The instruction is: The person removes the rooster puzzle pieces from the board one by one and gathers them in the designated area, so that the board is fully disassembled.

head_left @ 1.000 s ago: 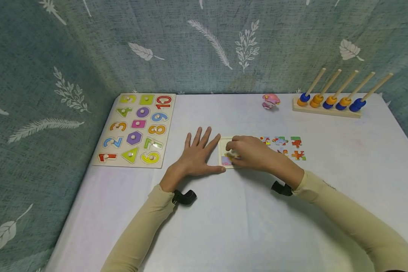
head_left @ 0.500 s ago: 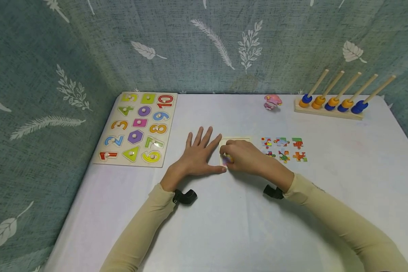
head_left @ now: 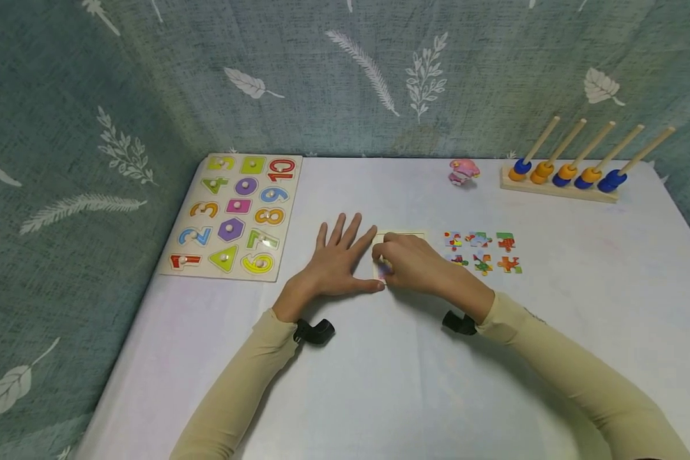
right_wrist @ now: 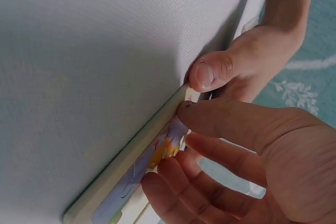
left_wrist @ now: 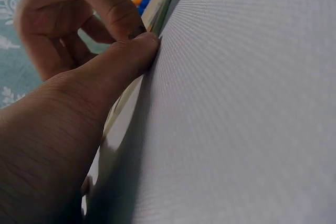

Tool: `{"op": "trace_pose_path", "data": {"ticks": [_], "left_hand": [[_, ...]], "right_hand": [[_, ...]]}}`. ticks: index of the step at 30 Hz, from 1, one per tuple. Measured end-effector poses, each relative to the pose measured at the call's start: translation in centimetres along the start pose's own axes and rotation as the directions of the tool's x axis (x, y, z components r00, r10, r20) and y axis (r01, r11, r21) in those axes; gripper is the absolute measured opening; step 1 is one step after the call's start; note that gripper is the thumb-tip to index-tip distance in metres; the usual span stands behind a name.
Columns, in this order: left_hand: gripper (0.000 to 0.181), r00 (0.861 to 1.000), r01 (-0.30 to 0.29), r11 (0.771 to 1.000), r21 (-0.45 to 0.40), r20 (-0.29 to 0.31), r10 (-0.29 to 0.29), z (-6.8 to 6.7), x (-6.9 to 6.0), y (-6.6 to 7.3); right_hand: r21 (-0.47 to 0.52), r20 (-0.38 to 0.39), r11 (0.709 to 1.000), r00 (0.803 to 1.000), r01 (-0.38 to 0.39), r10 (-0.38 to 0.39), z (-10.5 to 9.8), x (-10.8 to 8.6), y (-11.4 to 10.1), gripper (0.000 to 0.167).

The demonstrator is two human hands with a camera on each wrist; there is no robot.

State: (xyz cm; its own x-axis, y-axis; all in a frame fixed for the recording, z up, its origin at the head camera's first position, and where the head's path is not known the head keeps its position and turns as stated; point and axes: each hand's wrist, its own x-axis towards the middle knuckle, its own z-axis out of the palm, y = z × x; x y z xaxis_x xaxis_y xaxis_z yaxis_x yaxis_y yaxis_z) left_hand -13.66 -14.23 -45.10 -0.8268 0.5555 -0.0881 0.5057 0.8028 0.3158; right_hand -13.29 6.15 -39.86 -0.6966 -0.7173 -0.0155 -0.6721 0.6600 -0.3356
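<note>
My left hand [head_left: 339, 262] lies spread on the table, its index fingertip and thumb at the left side of a small wooden puzzle tray [head_left: 411, 232]. In the right wrist view, the left thumb [right_wrist: 210, 72] touches the tray's corner. My right hand [head_left: 414, 262] is over the tray with curled fingers, and its thumb and fingers pinch a jigsaw piece [right_wrist: 167, 148] with yellow and purple print at the tray's left end. Purple-printed pieces [right_wrist: 126, 182] lie along the tray's near side. The hand hides most of the tray. Several loose jigsaw pieces [head_left: 483, 264] lie in two rows to its right.
A number-and-shape peg board [head_left: 238, 206] lies at the left. Toward the back stands a small pink figure [head_left: 463, 172]. At the back right is a wooden stacker [head_left: 559, 185] with upright pegs and blue and orange beads. Patterned cloth [head_left: 322, 76] rises behind the table.
My right hand has moved left within the tray, uncovering more of the loose pieces, and then stays nearly still. My left hand keeps its place. The head view has shifted slightly.
</note>
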Motion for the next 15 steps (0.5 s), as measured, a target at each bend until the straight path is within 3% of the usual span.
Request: {"op": "trace_pose_path", "data": {"ticks": [15], "left_hand": [[0.11,1.0,0.008,1.0,0.002,-0.007,-0.008,0.02,0.03,0.11]], "right_hand": [[-0.01,-0.078,1.0,0.997,0.005,-0.006,0.46,-0.56,-0.12,0.02]]}}
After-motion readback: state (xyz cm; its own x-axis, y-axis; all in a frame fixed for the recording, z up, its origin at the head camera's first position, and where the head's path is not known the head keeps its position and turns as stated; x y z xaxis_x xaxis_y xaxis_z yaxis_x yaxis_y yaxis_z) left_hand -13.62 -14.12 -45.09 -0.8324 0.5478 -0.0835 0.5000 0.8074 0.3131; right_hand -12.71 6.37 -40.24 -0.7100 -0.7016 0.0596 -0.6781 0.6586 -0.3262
